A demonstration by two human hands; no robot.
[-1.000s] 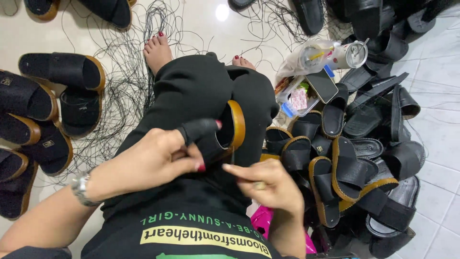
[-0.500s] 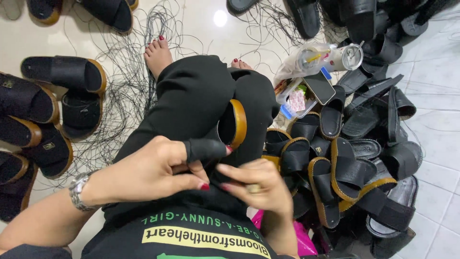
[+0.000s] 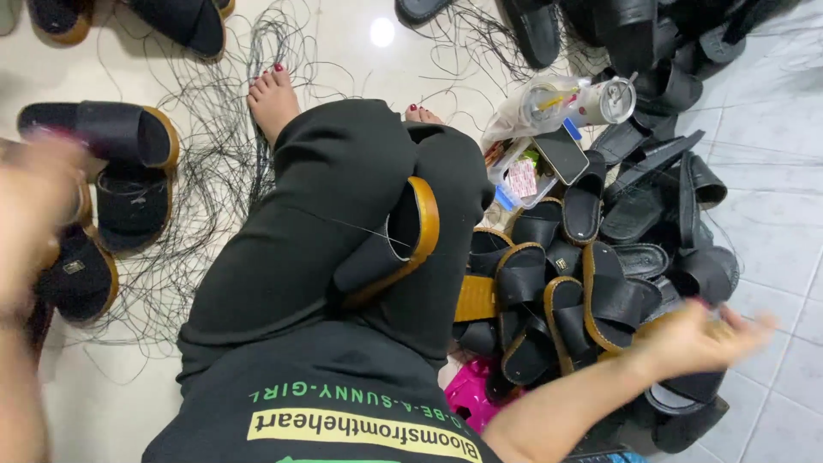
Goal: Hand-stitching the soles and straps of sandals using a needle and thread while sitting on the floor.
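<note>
A black sandal with a tan sole (image 3: 390, 249) lies on my lap, across my black trousers. My hands have swung wide apart and both are blurred. My left hand (image 3: 34, 214) is at the far left edge, over the sandals on the floor. A thin taut thread (image 3: 360, 229) runs from the sandal's strap toward it. My right hand (image 3: 703, 339) is out to the right, above the heap of sandals, and its grip cannot be made out.
A heap of black and tan sandals (image 3: 600, 283) fills the right side, and more sandals (image 3: 111, 171) lie on the left. Loose black threads (image 3: 214, 163) litter the tiled floor. A plastic bag with a cup (image 3: 566, 103), a phone (image 3: 561, 154) and a small box sit beyond my knee. A pink object (image 3: 471, 394) lies by my hip.
Both hands were together at the sandal's strap on my lap. They have now pulled apart, the left far left and the right far right, and a thread is drawn taut.
</note>
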